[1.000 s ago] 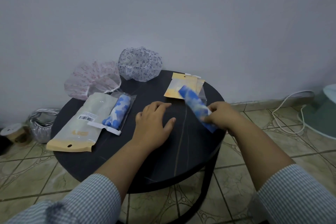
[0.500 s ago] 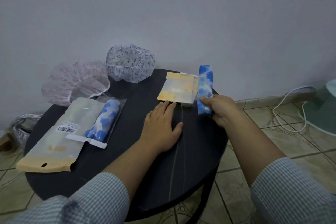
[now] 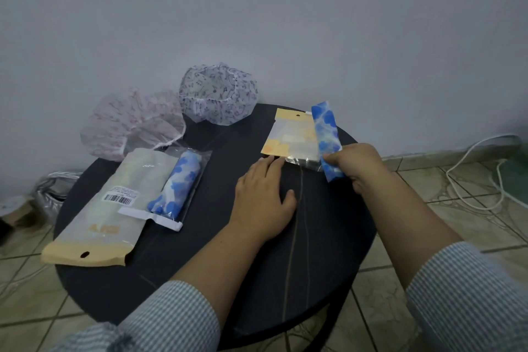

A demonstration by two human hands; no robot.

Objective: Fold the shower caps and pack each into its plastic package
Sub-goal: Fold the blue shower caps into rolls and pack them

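My right hand (image 3: 355, 167) grips a folded blue-and-white shower cap (image 3: 326, 134) by its near end, holding it upright at the table's far right. Beside it lies a yellow-topped plastic package (image 3: 291, 136) with a clear pouch at its near edge. My left hand (image 3: 261, 194) rests flat on the black round table (image 3: 200, 280), fingertips just short of that package. On the left, a second rolled blue cap sits in a clear package (image 3: 175, 186) on top of a larger yellow-edged package (image 3: 105, 208). Two loose caps, pink-patterned (image 3: 134, 123) and purple-patterned (image 3: 218, 94), lie at the back.
A grey wall stands right behind the table. White cables (image 3: 485, 177) trail over the tiled floor on the right. A silvery bag (image 3: 54, 186) sits on the floor at the left, near the table's edge.
My right hand lifted the folded blue cap from a slant near the table's edge to upright beside the yellow package. My left hand slid forward towards that package.
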